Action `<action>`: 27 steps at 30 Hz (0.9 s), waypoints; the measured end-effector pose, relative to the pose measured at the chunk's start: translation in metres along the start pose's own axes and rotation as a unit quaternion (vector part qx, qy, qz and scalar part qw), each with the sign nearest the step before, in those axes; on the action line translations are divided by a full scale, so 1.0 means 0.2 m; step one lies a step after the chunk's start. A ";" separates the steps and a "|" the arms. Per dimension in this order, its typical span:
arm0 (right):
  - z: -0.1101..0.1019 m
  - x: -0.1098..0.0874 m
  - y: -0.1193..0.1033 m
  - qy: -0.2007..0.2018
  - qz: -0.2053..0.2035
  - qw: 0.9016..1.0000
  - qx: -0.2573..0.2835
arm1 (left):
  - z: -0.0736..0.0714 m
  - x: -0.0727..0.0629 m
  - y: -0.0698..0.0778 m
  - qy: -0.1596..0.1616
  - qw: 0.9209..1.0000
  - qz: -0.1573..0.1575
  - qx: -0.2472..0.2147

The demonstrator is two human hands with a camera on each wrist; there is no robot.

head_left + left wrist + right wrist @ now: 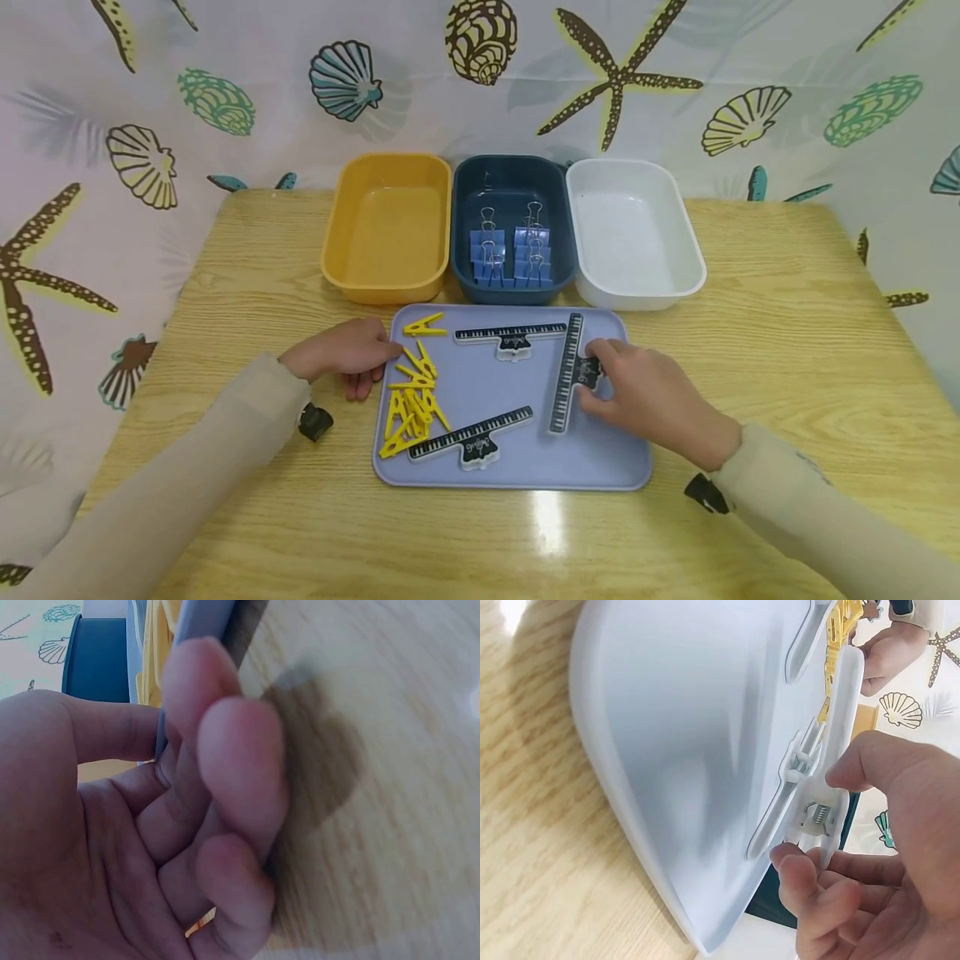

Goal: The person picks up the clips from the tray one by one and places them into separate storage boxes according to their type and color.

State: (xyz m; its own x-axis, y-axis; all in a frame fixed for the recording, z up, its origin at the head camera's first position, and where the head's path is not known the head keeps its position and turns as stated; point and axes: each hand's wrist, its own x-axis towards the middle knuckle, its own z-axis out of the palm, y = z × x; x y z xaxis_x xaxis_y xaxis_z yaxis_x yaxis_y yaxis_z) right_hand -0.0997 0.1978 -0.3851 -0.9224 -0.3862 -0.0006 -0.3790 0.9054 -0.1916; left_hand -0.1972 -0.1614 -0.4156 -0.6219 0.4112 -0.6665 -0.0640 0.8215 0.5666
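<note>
Wood-grain table (787, 333) on my feed, my left hand (347, 350) curled, pinching the tray (577, 462) edge, my right hand (648, 387) clamped on a keyboard-patterned clip (567, 375), yellow pegs (412, 404) beside the left.

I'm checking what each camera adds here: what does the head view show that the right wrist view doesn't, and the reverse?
Only the head view: blue binder clips with wire handles inside the dark blue plastic tub, and the printed piano-key faces of three long black-and-white plastic clips.

Only the right wrist view: the coiled metal spring inside the held clip, which the right hand pinches.

Both: the lavender rectangular tray, small yellow clothespins, the left hand, the right hand with its clip, and part of that tub.
</note>
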 end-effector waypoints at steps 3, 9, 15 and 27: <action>-0.01 0.00 0.00 0.004 -0.003 1.000 0.000 | 0.00 0.00 0.00 0.002 1.000 0.003 0.004; -0.02 0.00 0.01 0.011 -0.010 1.000 0.000 | 0.00 0.00 -0.02 0.005 1.000 0.014 0.008; -0.03 0.00 0.03 0.006 -0.012 1.000 -0.005 | 0.00 0.01 -0.02 0.003 1.000 0.015 0.006; -0.08 0.01 0.04 0.004 -0.002 1.000 -0.007 | 0.00 0.02 -0.03 0.003 1.000 0.017 0.004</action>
State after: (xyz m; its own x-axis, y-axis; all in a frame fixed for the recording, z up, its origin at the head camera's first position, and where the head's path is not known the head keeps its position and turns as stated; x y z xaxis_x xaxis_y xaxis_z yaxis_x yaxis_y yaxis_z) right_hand -0.1062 0.2080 -0.3707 -0.9211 -0.3893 0.0076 -0.3843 0.9058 -0.1783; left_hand -0.1987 -0.1648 -0.4209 -0.6283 0.4365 -0.6440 -0.0358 0.8107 0.5844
